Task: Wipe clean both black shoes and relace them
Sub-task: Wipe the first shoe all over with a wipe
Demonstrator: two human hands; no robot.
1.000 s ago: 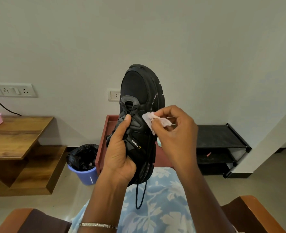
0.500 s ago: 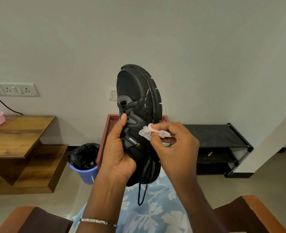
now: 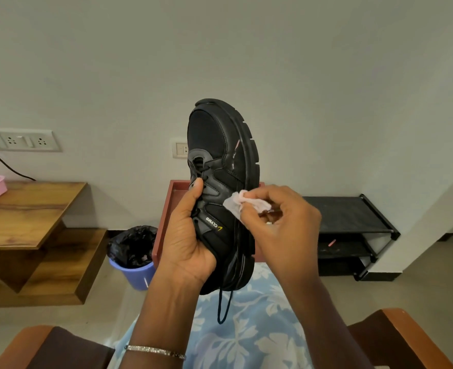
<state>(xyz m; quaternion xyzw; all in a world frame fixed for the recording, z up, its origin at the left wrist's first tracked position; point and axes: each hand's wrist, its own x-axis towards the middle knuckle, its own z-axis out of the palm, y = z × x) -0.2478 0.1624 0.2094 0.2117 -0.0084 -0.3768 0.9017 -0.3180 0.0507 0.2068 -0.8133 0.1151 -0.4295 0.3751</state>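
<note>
One black shoe (image 3: 220,145) is held up in front of me, toe pointing up, its side with yellow lettering facing me. My left hand (image 3: 186,235) grips it around the heel half, thumb on the laces. My right hand (image 3: 281,222) pinches a crumpled white wipe (image 3: 237,202) and presses it against the shoe's side near the sole. Pale smudges mark the shoe's side above the wipe. A black lace end (image 3: 224,307) dangles below the heel. The second shoe is not in view.
A black shoe rack (image 3: 353,222) stands at the right wall and a red-brown tray (image 3: 167,209) leans behind the shoe. A blue bin with a black liner (image 3: 133,254) sits on the floor. Wooden shelves (image 3: 28,209) are at left; chair arms flank my lap.
The shoe has turned so its sole edge faces right. My right hand moved the wipe down along the shoe's side, from near the laces toward the sole.
</note>
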